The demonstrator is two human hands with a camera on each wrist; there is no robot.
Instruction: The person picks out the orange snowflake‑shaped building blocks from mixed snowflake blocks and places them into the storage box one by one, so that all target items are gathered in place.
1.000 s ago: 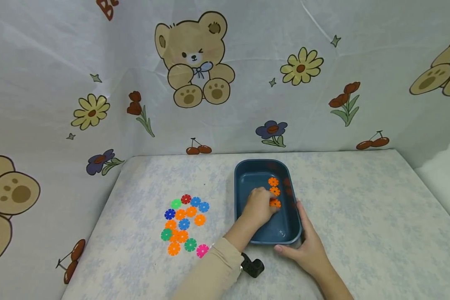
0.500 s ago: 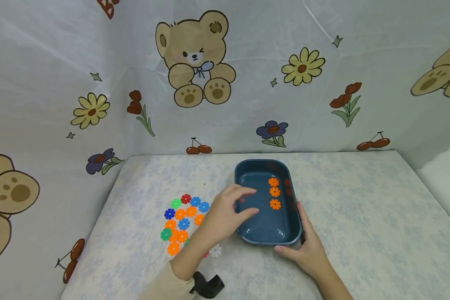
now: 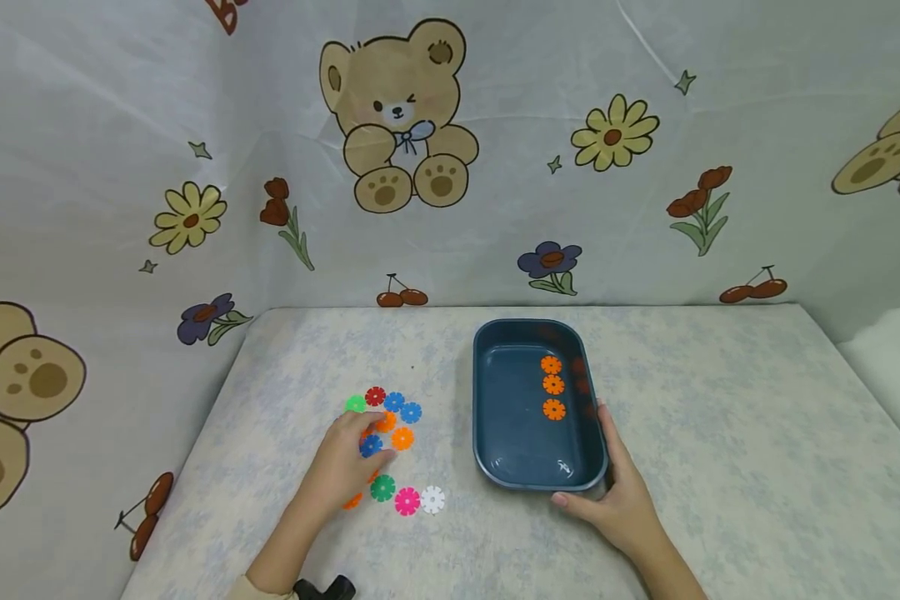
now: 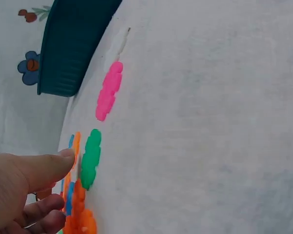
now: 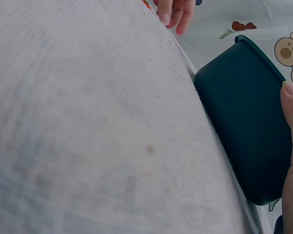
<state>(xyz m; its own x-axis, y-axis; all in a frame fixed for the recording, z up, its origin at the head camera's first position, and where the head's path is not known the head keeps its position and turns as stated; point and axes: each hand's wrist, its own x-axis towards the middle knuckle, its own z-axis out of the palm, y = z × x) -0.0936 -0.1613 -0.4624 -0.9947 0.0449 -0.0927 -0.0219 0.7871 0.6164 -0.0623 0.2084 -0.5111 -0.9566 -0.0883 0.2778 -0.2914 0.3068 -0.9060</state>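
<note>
My left hand hovers over a loose cluster of flower-shaped plastic discs, thumb and index finger spread apart with nothing between them. Under and around it lie an orange disc, a blue disc, a green disc and a pink disc; the hand hides part of the cluster. My right hand grips the near right corner of a dark blue rectangular bin, thumb at its front wall and fingers along its right side. Inside the bin, three orange discs form a column toward the right.
A white disc lies at the cluster's near right end, a red disc at its far end. The pale patterned tabletop meets a printed cloth backdrop behind the bin. A black wrist strap mount sits below the left forearm.
My left hand has come out of the bin, leaving the third orange disc there, and has moved left to the disc cluster. The right hand stays on the bin.
</note>
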